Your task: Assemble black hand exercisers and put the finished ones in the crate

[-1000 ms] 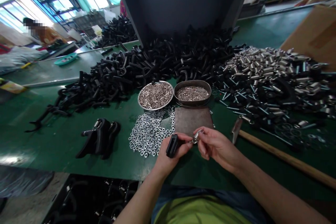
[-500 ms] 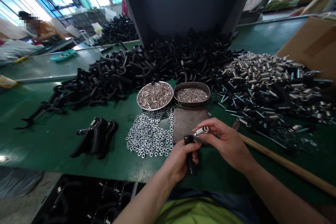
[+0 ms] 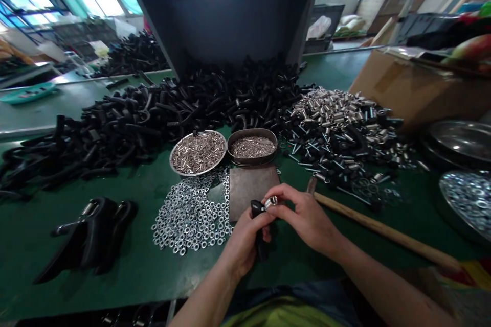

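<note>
My left hand [image 3: 245,237] is closed round a black plastic handle [image 3: 261,248], held low over the front of the green table. Between the thumb and fingers of my right hand [image 3: 303,214] is a silver coil spring [image 3: 270,202]. The spring sits at the upper end of the handle, and a bit of metal shows between the two; whether it is hooked on I cannot tell. Just beyond the hands lies a flat metal plate [image 3: 251,189]. Left of the plate spread many loose nuts [image 3: 187,219].
Behind the plate stand a round dish of pins [image 3: 198,153] and an oval tin [image 3: 252,147]. Black handles [image 3: 180,104] pile up at the back beneath a tipped grey crate [image 3: 230,20]. Springs [image 3: 330,107] and a wooden-handled hammer [image 3: 383,230] lie right; assembled black parts [image 3: 92,235] sit left.
My view has turned to the right, so the table's contents sit further left and bowls at the right edge show. Both hands keep their hold, the spring still at the handle's end.
</note>
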A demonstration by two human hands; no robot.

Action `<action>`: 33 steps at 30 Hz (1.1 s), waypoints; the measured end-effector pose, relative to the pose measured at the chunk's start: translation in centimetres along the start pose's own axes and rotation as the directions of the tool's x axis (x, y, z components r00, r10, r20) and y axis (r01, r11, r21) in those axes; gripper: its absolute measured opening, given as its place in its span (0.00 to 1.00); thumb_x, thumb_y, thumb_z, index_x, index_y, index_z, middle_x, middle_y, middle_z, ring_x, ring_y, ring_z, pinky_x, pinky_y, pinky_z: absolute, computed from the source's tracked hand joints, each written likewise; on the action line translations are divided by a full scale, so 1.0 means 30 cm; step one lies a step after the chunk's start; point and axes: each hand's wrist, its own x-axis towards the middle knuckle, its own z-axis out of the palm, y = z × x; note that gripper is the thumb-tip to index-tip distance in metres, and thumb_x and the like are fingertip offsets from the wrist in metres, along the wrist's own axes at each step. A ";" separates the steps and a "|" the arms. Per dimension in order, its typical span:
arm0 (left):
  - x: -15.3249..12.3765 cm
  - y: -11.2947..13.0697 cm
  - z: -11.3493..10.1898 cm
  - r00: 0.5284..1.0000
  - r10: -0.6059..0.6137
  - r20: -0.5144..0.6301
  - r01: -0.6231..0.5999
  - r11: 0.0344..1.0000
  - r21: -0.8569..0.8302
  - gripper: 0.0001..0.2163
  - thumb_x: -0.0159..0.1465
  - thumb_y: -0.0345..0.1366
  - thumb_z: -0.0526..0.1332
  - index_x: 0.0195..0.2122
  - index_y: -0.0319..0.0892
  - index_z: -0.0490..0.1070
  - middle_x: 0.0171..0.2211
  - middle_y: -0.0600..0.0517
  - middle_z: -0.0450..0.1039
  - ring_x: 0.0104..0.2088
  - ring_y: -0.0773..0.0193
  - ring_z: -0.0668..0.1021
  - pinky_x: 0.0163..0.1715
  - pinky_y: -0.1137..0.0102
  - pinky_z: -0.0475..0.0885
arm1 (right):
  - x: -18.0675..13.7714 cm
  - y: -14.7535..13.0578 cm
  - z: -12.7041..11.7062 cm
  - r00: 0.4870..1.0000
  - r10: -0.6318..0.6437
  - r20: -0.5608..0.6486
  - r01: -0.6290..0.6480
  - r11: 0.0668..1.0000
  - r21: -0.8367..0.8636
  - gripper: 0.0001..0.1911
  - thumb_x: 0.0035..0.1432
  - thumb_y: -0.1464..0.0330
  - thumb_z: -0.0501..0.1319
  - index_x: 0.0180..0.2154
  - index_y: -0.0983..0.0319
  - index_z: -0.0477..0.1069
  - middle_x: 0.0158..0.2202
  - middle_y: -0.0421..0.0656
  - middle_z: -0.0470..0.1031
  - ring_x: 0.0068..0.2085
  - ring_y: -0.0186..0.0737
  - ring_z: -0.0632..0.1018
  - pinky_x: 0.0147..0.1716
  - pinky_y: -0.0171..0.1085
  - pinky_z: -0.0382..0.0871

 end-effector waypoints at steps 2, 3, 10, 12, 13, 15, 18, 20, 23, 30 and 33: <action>0.004 -0.006 0.004 1.000 0.004 0.024 -0.004 0.999 0.032 0.14 0.51 0.40 0.66 0.32 0.39 0.64 0.22 0.59 0.57 0.21 0.75 0.61 0.20 0.78 0.58 | 0.001 0.001 -0.005 1.000 0.013 -0.002 -0.013 1.000 -0.006 0.05 0.55 0.70 0.59 0.36 0.58 0.71 0.34 0.38 0.75 0.36 0.38 0.74 0.37 0.35 0.63; 0.007 -0.011 0.004 0.999 0.008 0.032 -0.010 0.999 0.052 0.13 0.52 0.40 0.66 0.32 0.39 0.64 0.22 0.59 0.57 0.21 0.75 0.61 0.20 0.78 0.57 | 0.002 0.003 -0.007 1.000 0.022 0.000 -0.022 1.000 -0.011 0.05 0.55 0.70 0.59 0.36 0.58 0.71 0.34 0.39 0.75 0.36 0.38 0.74 0.37 0.35 0.63; 0.014 -0.018 0.023 0.992 0.121 -0.046 -0.102 0.950 0.295 0.13 0.54 0.42 0.63 0.34 0.39 0.65 0.21 0.59 0.58 0.21 0.72 0.61 0.21 0.75 0.57 | 0.006 0.008 0.001 1.000 0.013 -0.006 -0.014 0.996 -0.084 0.06 0.55 0.70 0.58 0.36 0.58 0.71 0.35 0.40 0.75 0.37 0.39 0.74 0.38 0.36 0.63; 0.003 -0.004 0.032 0.976 0.216 -0.040 -0.176 0.878 0.444 0.12 0.52 0.39 0.64 0.35 0.39 0.67 0.25 0.56 0.65 0.25 0.69 0.66 0.25 0.74 0.61 | 0.004 0.013 0.010 0.999 0.020 -0.030 -0.022 0.997 -0.076 0.06 0.55 0.70 0.58 0.37 0.58 0.71 0.35 0.40 0.75 0.39 0.40 0.75 0.40 0.38 0.64; -0.004 0.003 0.034 0.967 0.253 -0.009 -0.213 0.833 0.511 0.12 0.52 0.38 0.64 0.36 0.39 0.68 0.27 0.54 0.67 0.28 0.66 0.68 0.27 0.73 0.62 | 0.007 0.020 0.012 0.999 0.033 -0.030 -0.034 0.999 -0.038 0.06 0.55 0.70 0.58 0.37 0.58 0.71 0.35 0.41 0.76 0.39 0.40 0.75 0.40 0.38 0.65; -0.024 0.015 0.027 0.959 0.276 0.070 -0.263 0.768 0.584 0.13 0.52 0.39 0.65 0.37 0.40 0.69 0.30 0.52 0.70 0.32 0.63 0.69 0.30 0.72 0.62 | 0.029 0.042 0.003 0.995 0.065 0.074 -0.072 0.993 0.094 0.07 0.56 0.67 0.58 0.38 0.59 0.70 0.34 0.41 0.77 0.37 0.39 0.76 0.38 0.38 0.68; -0.054 0.019 0.000 0.979 0.148 0.139 -0.201 0.802 0.562 0.16 0.52 0.44 0.65 0.36 0.40 0.69 0.26 0.54 0.65 0.27 0.66 0.66 0.26 0.73 0.59 | 0.125 0.094 -0.054 0.964 0.122 0.236 -0.151 0.982 0.109 0.14 0.60 0.60 0.53 0.38 0.62 0.71 0.32 0.44 0.78 0.31 0.38 0.78 0.30 0.36 0.71; -0.068 0.013 -0.020 0.989 0.044 0.140 -0.105 0.879 0.465 0.18 0.52 0.49 0.65 0.35 0.41 0.66 0.22 0.58 0.60 0.23 0.70 0.62 0.22 0.74 0.56 | 0.228 0.136 -0.112 0.982 0.181 0.048 -0.170 0.971 -0.166 0.16 0.62 0.61 0.49 0.38 0.63 0.72 0.34 0.46 0.79 0.29 0.36 0.78 0.28 0.35 0.71; -0.077 0.004 -0.040 0.997 0.009 0.075 -0.035 0.934 0.355 0.19 0.53 0.52 0.63 0.35 0.41 0.64 0.19 0.61 0.54 0.18 0.73 0.59 0.19 0.75 0.53 | 0.397 0.198 -0.185 0.952 0.157 -0.262 -0.275 0.815 -0.510 0.13 0.59 0.67 0.53 0.40 0.63 0.74 0.42 0.49 0.77 0.41 0.42 0.78 0.39 0.37 0.69; -0.053 0.028 -0.076 0.986 0.158 -0.061 -0.127 0.927 0.354 0.20 0.51 0.50 0.65 0.35 0.37 0.69 0.24 0.54 0.65 0.25 0.69 0.68 0.24 0.74 0.63 | 0.553 0.271 -0.190 0.921 0.196 -0.337 -0.376 0.673 -0.637 0.08 0.46 0.74 0.60 0.31 0.68 0.76 0.40 0.59 0.76 0.46 0.57 0.76 0.43 0.46 0.66; -0.034 0.038 -0.088 0.990 0.106 -0.093 -0.086 0.976 0.198 0.22 0.53 0.53 0.63 0.35 0.37 0.69 0.26 0.54 0.64 0.24 0.70 0.67 0.22 0.76 0.62 | 0.497 0.251 -0.178 0.932 0.127 -0.339 -0.324 0.708 -0.627 0.10 0.54 0.71 0.55 0.35 0.67 0.73 0.42 0.58 0.75 0.45 0.55 0.76 0.43 0.47 0.66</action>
